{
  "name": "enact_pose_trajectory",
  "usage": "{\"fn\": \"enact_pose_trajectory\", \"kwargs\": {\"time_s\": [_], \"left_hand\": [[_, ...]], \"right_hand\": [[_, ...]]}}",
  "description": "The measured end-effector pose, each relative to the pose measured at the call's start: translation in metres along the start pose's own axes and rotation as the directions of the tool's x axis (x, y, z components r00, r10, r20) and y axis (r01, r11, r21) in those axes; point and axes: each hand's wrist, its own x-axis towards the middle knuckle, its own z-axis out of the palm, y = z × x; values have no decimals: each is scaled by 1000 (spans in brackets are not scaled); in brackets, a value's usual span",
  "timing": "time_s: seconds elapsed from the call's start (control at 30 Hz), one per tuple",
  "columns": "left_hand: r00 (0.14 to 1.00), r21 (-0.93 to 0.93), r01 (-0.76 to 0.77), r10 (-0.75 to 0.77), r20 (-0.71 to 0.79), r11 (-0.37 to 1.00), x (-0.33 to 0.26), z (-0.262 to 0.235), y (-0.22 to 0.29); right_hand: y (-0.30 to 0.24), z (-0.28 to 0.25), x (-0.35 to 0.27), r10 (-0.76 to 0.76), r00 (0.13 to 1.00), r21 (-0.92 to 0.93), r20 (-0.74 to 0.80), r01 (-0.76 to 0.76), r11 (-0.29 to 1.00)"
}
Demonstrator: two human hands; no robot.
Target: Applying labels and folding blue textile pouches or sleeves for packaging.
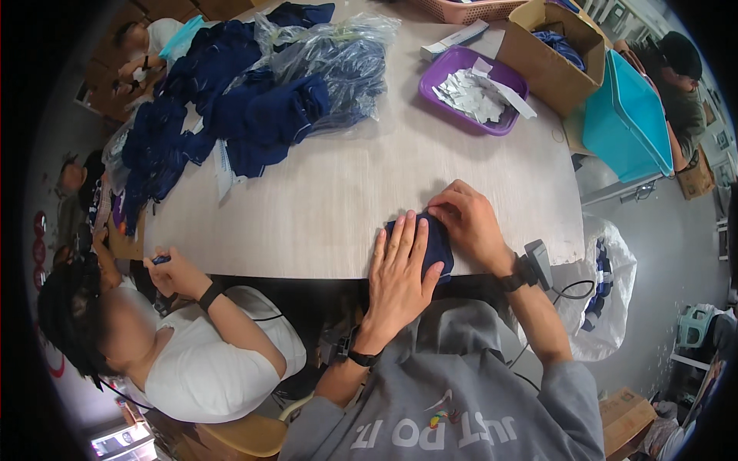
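A small piece of folded navy fabric (437,244) lies at the front edge of the table, with a light line of stitching near its lower edge. My left hand (400,265) rests flat across its left part, fingers stretched out and covering much of it. At the fabric's upper right corner, my right hand (470,223) is closed, thumb and forefinger pinching the edge. Most of that corner is hidden by the fingertips.
Navy garments (261,119) and clear plastic bags (338,65) are heaped at the far left. A purple basket (425,96) of paper slips, a cardboard box (530,58) and a turquoise bin (626,123) stand far right. Close on my left sits a co-worker (207,361) in white.
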Motion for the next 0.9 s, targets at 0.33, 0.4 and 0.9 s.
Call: {"fn": "enact_pose_trajectory", "kwargs": {"time_s": [0.33,0.4,0.9], "left_hand": [[997,-89,34,-40,-66,995,-3,7,-6],[997,-104,33,-40,-62,994,-1,6,-4],[999,-55,46,-46,-1,997,2,0,-4]], "right_hand": [[-52,-28,27,247,829,283,501,-427,859],[-50,-27,37,435,583,-47,686,-561,826],[-40,-28,-42,101,954,-74,284,-83,994]]}}
